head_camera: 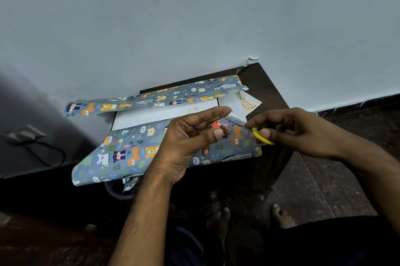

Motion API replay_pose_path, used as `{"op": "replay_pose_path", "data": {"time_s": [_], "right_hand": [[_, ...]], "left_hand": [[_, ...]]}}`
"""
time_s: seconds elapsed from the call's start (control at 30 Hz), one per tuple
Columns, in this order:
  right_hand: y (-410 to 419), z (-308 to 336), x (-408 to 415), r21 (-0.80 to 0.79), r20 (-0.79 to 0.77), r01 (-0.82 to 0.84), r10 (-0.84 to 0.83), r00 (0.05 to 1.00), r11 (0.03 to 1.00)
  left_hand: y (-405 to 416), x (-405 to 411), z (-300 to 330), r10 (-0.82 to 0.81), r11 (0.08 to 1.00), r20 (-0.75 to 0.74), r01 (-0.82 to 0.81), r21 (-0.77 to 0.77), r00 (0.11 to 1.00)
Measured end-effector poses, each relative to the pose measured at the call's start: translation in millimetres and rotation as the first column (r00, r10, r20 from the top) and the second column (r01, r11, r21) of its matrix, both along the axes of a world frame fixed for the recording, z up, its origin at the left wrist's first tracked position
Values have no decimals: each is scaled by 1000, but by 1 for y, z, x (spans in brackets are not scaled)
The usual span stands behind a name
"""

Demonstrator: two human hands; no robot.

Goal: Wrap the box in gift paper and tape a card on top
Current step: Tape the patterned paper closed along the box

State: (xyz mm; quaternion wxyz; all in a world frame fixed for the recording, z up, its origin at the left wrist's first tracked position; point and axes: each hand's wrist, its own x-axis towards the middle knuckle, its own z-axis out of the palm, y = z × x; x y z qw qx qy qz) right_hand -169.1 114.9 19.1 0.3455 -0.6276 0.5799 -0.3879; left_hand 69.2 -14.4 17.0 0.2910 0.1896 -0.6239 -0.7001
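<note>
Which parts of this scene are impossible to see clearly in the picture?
- Head view: the left hand covers much of the gift paper.
- The yellow scissors are mostly hidden in the right hand.
- The card lettering is too small.
- The box sides lie under paper.
</note>
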Motion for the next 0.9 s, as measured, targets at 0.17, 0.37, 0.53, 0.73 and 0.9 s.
{"op": "replay_pose_path", "data": {"time_s": [0.17,0.37,0.53,0.73,0.9], "right_hand": [[2,-3,-8,-39,-54,138,-140,989,990],[-10,-23,-14,-53,-326,485,-474,818,873],[-31,-42,-9,12,-633,602,-460,622,798],[-37,-50,2,53,-776,544,-309,550,837],[-35,-17,28,-400,-222,570,-679,700,718]], "left_hand": [[0,-2,0,62,998,-22,-62,28,998],[4,-7,1,54,997,-31,-53,50,998],[7,-12,1,47,995,-51,-43,88,998],[8,-16,0,19,998,-66,-15,61,998],[9,-16,-1,12,999,-56,-10,38,998]]}}
